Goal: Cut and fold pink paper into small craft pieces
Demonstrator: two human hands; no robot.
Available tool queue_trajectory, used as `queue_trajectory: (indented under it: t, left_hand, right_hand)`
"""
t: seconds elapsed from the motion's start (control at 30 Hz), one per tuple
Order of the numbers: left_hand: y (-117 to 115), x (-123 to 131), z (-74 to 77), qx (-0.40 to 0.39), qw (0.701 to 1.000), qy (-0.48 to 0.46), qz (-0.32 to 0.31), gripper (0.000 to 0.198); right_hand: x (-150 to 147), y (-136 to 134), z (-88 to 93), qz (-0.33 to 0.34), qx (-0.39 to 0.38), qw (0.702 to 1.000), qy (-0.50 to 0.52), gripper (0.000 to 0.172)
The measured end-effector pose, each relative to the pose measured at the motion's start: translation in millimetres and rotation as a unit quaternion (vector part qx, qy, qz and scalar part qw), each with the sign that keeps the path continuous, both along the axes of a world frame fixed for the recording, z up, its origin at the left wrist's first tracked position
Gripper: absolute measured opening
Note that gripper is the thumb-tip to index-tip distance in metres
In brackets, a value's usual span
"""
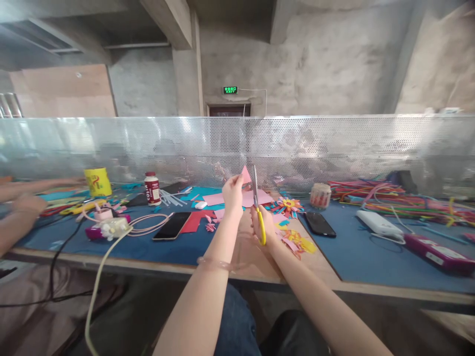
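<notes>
Between the fingertips of my left hand (pixel 233 192) is a small pink paper triangle (pixel 245 175), held up above the table. My right hand (pixel 262 225) grips yellow-handled scissors (pixel 256 193), blades pointing upward just right of the triangle and apart from it. Whether the blades are parted is hard to make out. Beneath and behind my hands lie pink paper sheets (pixel 260 198) and blue paper (pixel 204 192). Small pink paper pieces (pixel 211 223) lie left of my left forearm. A multicoloured paper flower (pixel 288 204) sits to the right of the scissors.
A black phone (pixel 172 226) and red paper (pixel 191 222) lie left; another phone (pixel 319 224) lies right, near a glass jar (pixel 320 195). A bottle (pixel 152 188), a yellow can (pixel 98 182) and a power strip (pixel 107 229) stand farther left. Another person's hand (pixel 29 205) is at far left.
</notes>
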State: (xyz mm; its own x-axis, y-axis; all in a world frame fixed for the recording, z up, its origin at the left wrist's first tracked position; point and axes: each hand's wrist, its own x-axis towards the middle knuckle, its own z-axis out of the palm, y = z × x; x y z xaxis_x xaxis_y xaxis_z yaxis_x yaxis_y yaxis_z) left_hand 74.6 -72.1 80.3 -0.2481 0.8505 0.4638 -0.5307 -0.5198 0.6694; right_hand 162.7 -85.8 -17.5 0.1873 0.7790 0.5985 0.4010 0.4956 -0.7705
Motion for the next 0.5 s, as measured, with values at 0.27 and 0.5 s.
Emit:
queue_trajectory:
  t: [0.27,0.5]
  left_hand:
    - [-10,-24,3.7,0.035,0.971,0.103,-0.215,0.018]
    - [-3,-29,1.4,0.047,0.944,0.184,-0.268,0.012]
  right_hand:
    - [0,4,5.2,-0.056,0.017,0.997,-0.057,0.027]
    - [-16,3,8.1,-0.047,0.037,0.998,-0.030,0.032]
